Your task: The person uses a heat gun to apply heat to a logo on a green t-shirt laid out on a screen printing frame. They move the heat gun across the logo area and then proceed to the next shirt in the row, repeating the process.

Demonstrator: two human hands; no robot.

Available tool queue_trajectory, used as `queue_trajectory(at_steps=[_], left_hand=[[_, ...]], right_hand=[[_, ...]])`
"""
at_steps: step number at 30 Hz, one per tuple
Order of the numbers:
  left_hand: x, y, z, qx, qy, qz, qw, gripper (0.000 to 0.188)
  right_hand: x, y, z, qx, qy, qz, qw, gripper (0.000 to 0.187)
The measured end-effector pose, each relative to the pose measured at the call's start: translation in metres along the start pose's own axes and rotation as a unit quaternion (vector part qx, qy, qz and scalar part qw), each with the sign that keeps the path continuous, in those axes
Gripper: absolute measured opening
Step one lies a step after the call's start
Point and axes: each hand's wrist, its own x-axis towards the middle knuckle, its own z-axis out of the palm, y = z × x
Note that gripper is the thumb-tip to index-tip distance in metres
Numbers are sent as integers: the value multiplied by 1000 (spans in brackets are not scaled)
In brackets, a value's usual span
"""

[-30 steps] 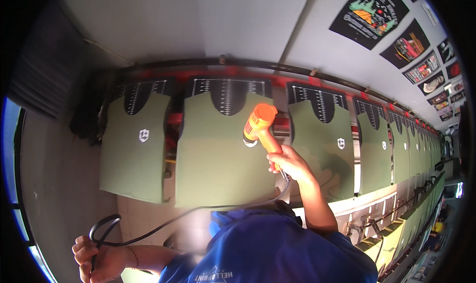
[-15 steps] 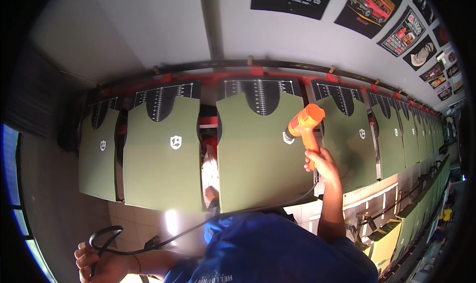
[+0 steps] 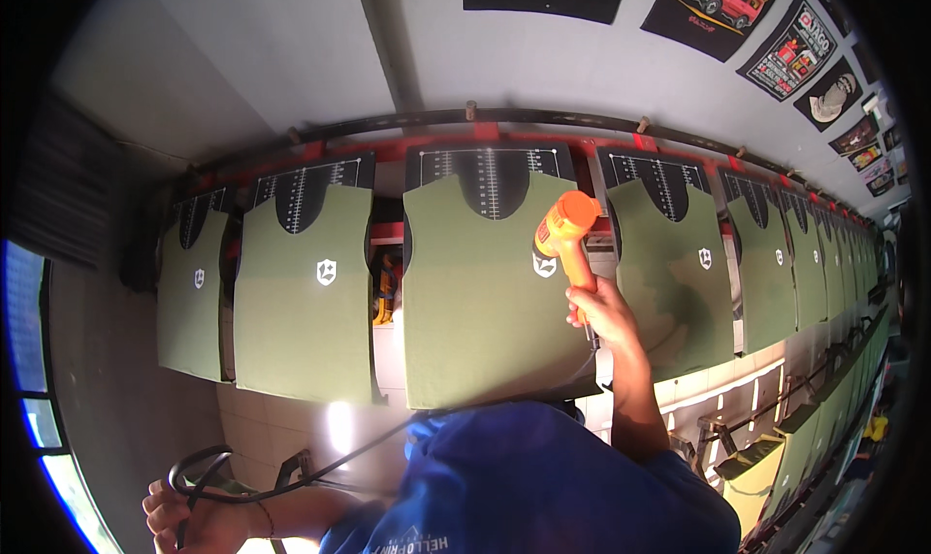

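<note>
My right hand (image 3: 607,311) is wrapped round the handle of an orange heat gun (image 3: 567,226). The gun's dark nozzle hangs over the white shield print (image 3: 545,266) on the middle green shirt panel (image 3: 475,311), hiding part of it. Whether the nozzle touches the cloth I cannot tell. At the lower left, my left hand (image 3: 194,520) grips a looped black cable (image 3: 291,486). The cable runs past my blue shirt toward the gun. The middle panel lies flat on a black board (image 3: 436,166) with white ruler marks.
More green panels (image 3: 301,331) with white shield prints lie on boards in a row to both sides. A dark rail (image 3: 388,120) runs behind them along the grey wall. Printed dark sheets (image 3: 713,11) hang there. Another row of boards (image 3: 756,462) stands at the lower right.
The view has shifted, so the panels sit a little further left. Heat gun and right hand moved left with them, staying over the same print. Both hands keep their hold.
</note>
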Motion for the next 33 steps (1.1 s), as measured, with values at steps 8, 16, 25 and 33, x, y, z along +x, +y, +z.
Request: queue_trajectory(at_steps=[8,16,25,33], left_hand=[[-2,6,-6,-11,-5,12,1000,24],[-3,15,-12,-28,-1,27,999,23],[-3,18,-20,-40,2,40,998,22],[-6,20,-22,-47,4,54,997,21]], right_hand=[[5,1,9,-11,-4,-2,1000,15],[2,3,-1,-1,44,2,999,15],[-4,0,-4,17,43,27,999,14],[-13,6,-2,-8,41,17,999,14]])
